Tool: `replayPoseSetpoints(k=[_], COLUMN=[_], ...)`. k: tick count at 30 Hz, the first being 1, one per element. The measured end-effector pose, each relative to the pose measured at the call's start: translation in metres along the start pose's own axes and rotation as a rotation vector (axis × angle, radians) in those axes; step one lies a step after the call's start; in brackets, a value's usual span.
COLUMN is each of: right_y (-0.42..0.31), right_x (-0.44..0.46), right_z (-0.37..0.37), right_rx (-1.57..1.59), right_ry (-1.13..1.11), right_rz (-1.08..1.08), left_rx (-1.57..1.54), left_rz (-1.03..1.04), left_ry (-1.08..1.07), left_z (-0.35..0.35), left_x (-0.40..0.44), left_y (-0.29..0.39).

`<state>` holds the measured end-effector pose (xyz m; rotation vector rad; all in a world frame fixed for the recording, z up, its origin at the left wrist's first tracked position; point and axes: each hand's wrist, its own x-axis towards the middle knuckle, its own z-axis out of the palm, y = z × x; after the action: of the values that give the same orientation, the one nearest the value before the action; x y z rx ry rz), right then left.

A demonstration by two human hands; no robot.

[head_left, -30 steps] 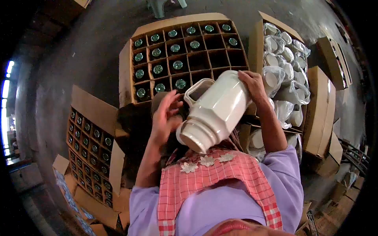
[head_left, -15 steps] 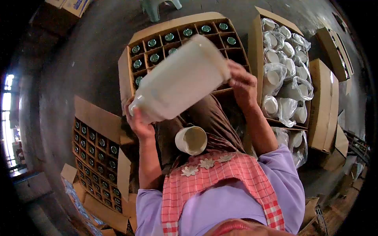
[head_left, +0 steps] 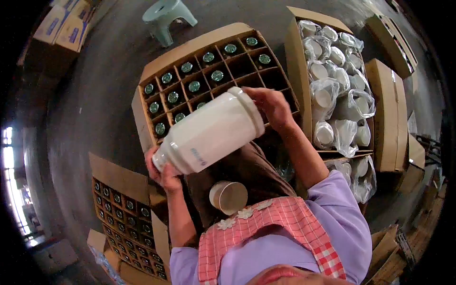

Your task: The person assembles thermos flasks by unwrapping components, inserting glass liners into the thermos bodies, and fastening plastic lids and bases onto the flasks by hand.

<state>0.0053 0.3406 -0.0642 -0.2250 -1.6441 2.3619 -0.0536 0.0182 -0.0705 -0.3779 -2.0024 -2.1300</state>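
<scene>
I hold a glossy white, shouldered jug-shaped vessel (head_left: 209, 130) tilted on its side above my brown trousers (head_left: 254, 164), in front of a brown cardboard partitioned carton (head_left: 199, 43). My left hand (head_left: 164, 175) is curled around its narrow neck, thumb uppermost. My right hand (head_left: 273, 108) has its fingers at the wide base rim; thumb hidden, so I cannot tell whether it clasps. Small blue print marks the shell. A white, round, open-mouthed cup (head_left: 228, 197) rests in my lap. Assessment: the vessel is probably stiff, moderately light for its bulk, slippery along the smooth sides and possibly breakable inside. Recommended hold: neck and base rim together.
</scene>
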Motion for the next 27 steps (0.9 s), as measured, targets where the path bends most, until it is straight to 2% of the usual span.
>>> replayPoseSetpoints(k=[1, 3, 4, 5, 7, 8, 9, 10, 11, 13, 14, 15, 16, 17, 19, 21, 23, 25, 27], right_y=[0.000, 0.000, -0.016, 0.013, 0.030, 0.037, 0.051, 0.063, 0.073, 0.086, 0.097, 0.115, 0.136, 0.150, 0.163, 0.159, 0.127, 0.132, 0.161], right_x=[0.010, 0.017, 0.020, 0.037, 0.027, 0.034, 0.038, 0.042, 0.047, 0.057, 0.063, 0.068, 0.071, 0.075, 0.080, 0.106, 0.149, 0.189, 0.207], right_z=[-0.007, -0.008, 0.010, 0.009, 0.005, 0.002, -0.006, -0.009, -0.011, -0.027, -0.032, -0.037, -0.039, -0.046, -0.065, -0.097, -0.123, -0.161, -0.186], right_rx=[0.352, 0.075, -0.009, -0.027, 0.004, 0.052, -0.069, 0.025, 0.119, -0.435, -0.570, -0.705, -0.880, -1.003, -0.986, -0.972, -1.287, -1.511, -1.589], right_ry=[-0.259, 0.065, 0.067, 0.119, 0.124, 0.147, 0.141, 0.106, 0.071, -0.015, -0.080, -0.148, -0.197, -0.365, -0.584, -0.069, 0.416, 0.580, 0.488], right_rz=[-0.197, -0.029, 0.147, 0.272, 0.146, 0.163, 0.127, 0.024, -0.079, -0.359, -0.440, -0.521, -0.471, -0.427, -0.463, -0.221, -0.338, -0.255, 0.023], left_rx=[-0.062, -0.020, 0.028, 0.071, 0.121, 0.122, 0.121, 0.221, 0.151, 0.007, -0.041, -0.063, -0.085, -0.107, -0.142, -0.173, -0.175, -0.200, -0.235], left_rz=[-0.031, -0.056, -0.028, 0.009, -0.090, -0.173, -0.252, -0.282, -0.515, -0.977, -0.973, -0.916, -0.860, -0.802, -0.768, -0.738, -0.735, -0.697, -0.753], left_ry=[0.018, -0.012, -0.037, -0.058, -0.065, -0.047, -0.024, -0.045, 0.044, 0.231, 0.156, 0.205, 0.255, 0.307, 0.271, 0.251, 0.281, 0.302, 0.386], left_z=[0.001, 0.007, 0.004, 0.011, 0.021, 0.021, 0.021, 0.022, 0.020, 0.013, 0.001, -0.005, -0.004, -0.004, -0.006, -0.011, -0.015, -0.010, 0.000], left_x=[0.005, 0.010, 0.014, 0.024, 0.034, 0.041, 0.048, 0.054, 0.061, 0.077, 0.081, 0.080, 0.081, 0.081, 0.088, 0.090, 0.091, 0.091, 0.092], left_y=[-0.002, -0.002, -0.015, -0.021, -0.029, -0.037, -0.046, -0.055, -0.060, -0.068, -0.078, -0.088, -0.093, -0.097, -0.103, -0.105, -0.109, -0.111, -0.107])
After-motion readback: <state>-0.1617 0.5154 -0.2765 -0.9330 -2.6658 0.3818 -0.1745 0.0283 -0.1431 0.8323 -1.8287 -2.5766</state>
